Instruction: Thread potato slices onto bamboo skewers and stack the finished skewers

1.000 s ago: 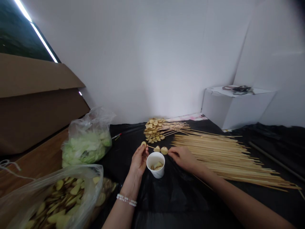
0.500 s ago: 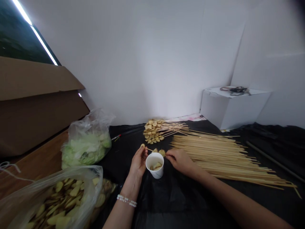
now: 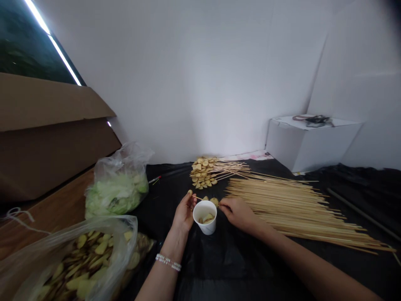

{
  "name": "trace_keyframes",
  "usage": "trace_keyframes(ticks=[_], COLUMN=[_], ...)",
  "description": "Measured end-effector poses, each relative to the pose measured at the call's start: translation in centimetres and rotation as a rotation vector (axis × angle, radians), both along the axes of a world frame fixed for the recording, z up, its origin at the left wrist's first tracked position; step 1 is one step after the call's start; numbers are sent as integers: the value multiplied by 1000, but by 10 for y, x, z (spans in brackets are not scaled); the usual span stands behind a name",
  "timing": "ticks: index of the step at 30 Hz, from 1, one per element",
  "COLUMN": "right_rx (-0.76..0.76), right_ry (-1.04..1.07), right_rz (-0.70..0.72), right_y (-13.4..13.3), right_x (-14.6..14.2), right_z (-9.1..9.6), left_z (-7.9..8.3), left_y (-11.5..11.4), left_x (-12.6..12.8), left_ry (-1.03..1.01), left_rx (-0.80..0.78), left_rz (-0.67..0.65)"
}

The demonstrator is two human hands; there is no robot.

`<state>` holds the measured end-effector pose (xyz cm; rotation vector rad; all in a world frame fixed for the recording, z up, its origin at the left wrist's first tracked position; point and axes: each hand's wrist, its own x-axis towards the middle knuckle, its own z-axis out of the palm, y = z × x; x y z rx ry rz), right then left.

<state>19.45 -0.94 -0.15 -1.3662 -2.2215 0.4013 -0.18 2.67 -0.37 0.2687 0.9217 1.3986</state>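
My left hand point(image 3: 184, 212) is closed with a potato slice point(image 3: 189, 192) at its fingertips. A thin bamboo skewer point(image 3: 197, 197) runs from there to the right, behind a white paper cup point(image 3: 204, 225). Other potato slices point(image 3: 214, 201) sit along the skewer just past the cup's rim. My right hand point(image 3: 239, 214) pinches the skewer beside the rightmost slice. Inside the cup, which stands upright between my hands, lie a few potato pieces point(image 3: 208, 218). The cup hides part of the skewer.
Finished potato skewers point(image 3: 202, 171) are piled at the back. Many bare bamboo skewers point(image 3: 291, 209) lie at right. On the left stand an open bag of potato slices point(image 3: 125, 259) and a bag of pale green vegetable pieces point(image 3: 117, 196). A white box point(image 3: 288, 144) sits back right.
The whole view has shifted slightly, moving things a little to the right in the picture. Both hands keep nearly the same hold around the cup.
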Motion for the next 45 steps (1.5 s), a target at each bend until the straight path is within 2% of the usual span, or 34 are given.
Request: trace_keyframes(ticks=[22, 29, 36, 45], right_rx=[9, 17, -34, -43], right_ry=[4, -31, -36, -42], right_rz=[-1, -2, -4, 0], right_y=[-1, 0, 0, 0], right_x=[-1, -1, 0, -2], right_z=[-1, -3, -4, -5], left_z=[1, -4, -8, -6], left_y=[-1, 1, 4, 5], left_x=[2, 1, -2, -2], left_ry=[11, 12, -2, -5], left_rx=[-8, -9, -23, -36], left_rz=[-5, -13, -48, -48])
